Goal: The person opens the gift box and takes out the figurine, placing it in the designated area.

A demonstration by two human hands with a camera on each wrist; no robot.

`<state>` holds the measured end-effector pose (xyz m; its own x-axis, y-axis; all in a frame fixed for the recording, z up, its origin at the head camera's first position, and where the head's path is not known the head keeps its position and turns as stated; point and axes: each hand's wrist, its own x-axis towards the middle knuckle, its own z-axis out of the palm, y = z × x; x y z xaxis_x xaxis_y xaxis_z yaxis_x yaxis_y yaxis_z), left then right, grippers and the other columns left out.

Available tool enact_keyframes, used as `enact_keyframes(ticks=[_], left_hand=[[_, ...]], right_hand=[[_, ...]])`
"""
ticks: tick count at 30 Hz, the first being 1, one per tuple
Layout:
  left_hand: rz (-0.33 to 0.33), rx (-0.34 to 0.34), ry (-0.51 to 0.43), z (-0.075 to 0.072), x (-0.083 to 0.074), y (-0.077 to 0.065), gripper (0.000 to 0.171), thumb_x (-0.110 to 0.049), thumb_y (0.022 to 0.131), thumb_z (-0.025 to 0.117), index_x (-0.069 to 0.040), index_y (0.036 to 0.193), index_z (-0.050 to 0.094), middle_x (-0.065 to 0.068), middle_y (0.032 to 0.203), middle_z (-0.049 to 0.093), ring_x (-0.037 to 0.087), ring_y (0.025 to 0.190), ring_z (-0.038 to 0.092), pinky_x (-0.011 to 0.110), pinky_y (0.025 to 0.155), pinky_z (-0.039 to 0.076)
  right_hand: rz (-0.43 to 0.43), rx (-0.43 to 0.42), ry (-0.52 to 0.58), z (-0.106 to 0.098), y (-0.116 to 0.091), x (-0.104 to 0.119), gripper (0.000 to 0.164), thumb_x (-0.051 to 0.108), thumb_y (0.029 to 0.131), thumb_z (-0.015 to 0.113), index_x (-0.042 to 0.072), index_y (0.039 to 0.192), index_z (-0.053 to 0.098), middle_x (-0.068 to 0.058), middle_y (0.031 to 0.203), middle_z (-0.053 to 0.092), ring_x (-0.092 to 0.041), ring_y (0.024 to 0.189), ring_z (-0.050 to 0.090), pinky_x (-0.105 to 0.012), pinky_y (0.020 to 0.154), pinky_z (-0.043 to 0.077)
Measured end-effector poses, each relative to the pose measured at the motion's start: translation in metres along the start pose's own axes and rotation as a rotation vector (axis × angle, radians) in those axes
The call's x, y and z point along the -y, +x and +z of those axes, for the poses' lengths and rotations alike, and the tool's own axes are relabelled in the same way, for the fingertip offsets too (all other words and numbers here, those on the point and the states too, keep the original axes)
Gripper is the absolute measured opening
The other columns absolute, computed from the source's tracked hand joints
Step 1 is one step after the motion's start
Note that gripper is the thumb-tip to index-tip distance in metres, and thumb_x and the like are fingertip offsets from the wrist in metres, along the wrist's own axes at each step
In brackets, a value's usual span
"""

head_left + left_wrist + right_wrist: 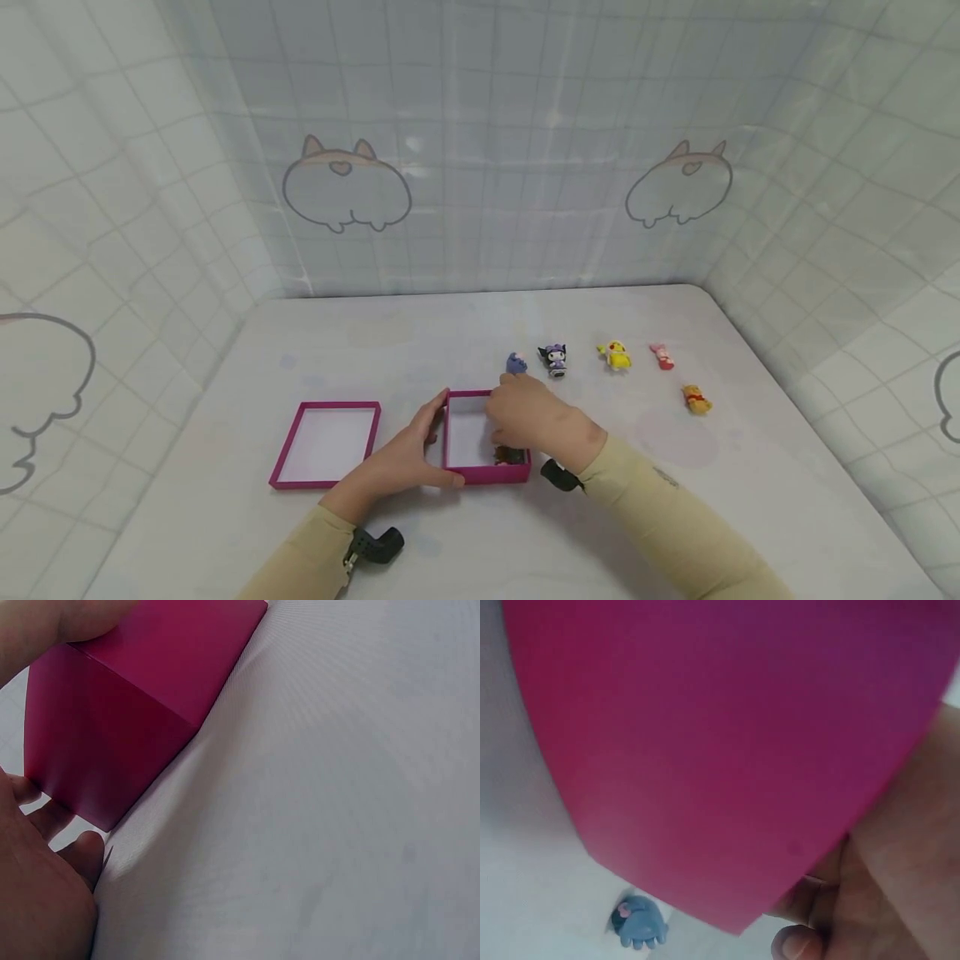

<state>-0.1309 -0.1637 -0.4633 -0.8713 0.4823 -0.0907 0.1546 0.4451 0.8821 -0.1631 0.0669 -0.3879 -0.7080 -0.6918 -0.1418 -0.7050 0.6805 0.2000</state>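
A magenta open box with a white inside stands at the middle of the table. My left hand grips its left side, thumb at the front wall and fingers along the side and back corner. In the left wrist view the box's outer walls show between thumb and fingers. Over the box's right wall reaches my right hand, fingers bent down inside; whether they hold anything is hidden. A small dark brown and green item lies in the front right corner, below that hand. Just behind the box is a blue figurine.
Left of the box lies a magenta-rimmed lid, white side up. To the right are a black-and-purple figurine, a yellow one, a pink-and-red one and an orange bear. Patterned curtains surround the table.
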Motion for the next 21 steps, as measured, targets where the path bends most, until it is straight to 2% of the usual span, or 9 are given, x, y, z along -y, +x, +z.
enact_keyframes(ticks=[5, 11, 21], left_hand=[[-0.017, -0.009, 0.005, 0.0009, -0.0014, -0.0005, 0.128, -0.047, 0.064, 0.091, -0.031, 0.159, 0.008, -0.004, 0.161, 0.018, 0.02, 0.143, 0.03, 0.041, 0.113, 0.033], [-0.019, -0.006, -0.001, 0.0022, -0.0018, -0.0016, 0.127, -0.047, 0.064, 0.091, -0.032, 0.158, 0.008, -0.005, 0.161, 0.018, 0.018, 0.142, 0.029, 0.04, 0.113, 0.034], [-0.027, -0.014, 0.021, 0.0018, -0.0043, -0.0023, 0.127, -0.048, 0.063, 0.091, -0.033, 0.158, 0.009, -0.006, 0.161, 0.018, 0.019, 0.142, 0.03, 0.041, 0.112, 0.034]], right_hand=[[0.018, 0.023, -0.056, -0.0029, 0.0002, 0.0069, 0.023, 0.043, 0.083, 0.078, 0.02, 0.085, 0.077, 0.004, 0.078, 0.067, -0.018, 0.08, 0.048, -0.036, 0.079, 0.05], [0.035, 0.049, -0.047, -0.003, 0.002, 0.0093, 0.02, 0.04, 0.082, 0.08, 0.02, 0.086, 0.078, 0.003, 0.078, 0.068, -0.019, 0.081, 0.05, -0.038, 0.083, 0.05], [-0.055, 0.031, -0.076, 0.0042, 0.0008, 0.004, 0.014, 0.03, 0.087, 0.076, 0.023, 0.076, 0.073, 0.01, 0.065, 0.061, -0.016, 0.079, 0.052, -0.034, 0.078, 0.047]])
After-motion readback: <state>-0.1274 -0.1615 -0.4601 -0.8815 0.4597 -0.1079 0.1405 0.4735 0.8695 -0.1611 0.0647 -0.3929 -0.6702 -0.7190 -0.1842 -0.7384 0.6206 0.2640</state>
